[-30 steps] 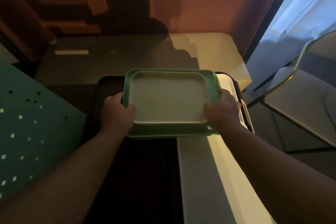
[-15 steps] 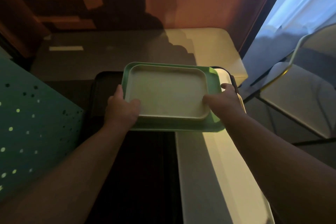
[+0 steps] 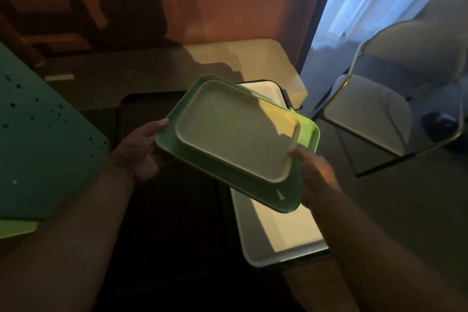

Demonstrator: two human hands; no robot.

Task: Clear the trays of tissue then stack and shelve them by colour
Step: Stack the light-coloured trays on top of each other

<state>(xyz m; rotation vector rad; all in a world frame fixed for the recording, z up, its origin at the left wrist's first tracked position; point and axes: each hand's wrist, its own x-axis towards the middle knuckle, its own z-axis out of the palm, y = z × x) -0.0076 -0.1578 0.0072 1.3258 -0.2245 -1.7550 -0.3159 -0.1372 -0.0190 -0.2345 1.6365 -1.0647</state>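
Lifted and swung to the right since the earlier frame, the stacked trays now sit tilted in the air, clear of the pile below
Left hand [image 3: 141, 152] grips the near-left edge of the green tray [image 3: 235, 185], right hand [image 3: 314, 175] grips its near-right corner; a pale tray [image 3: 235, 132] nests inside it. Beneath lie a white tray [image 3: 276, 233] and what looks like a black tray [image 3: 162, 223], hard to read in the dimness. Just right stands a chair [image 3: 374, 109]

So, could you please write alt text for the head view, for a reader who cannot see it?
Two hands, left hand and right hand, hold a green tray with a smaller white tray nested in it, tilted above a dim table. A white tray on the table and a chair lie to the right.
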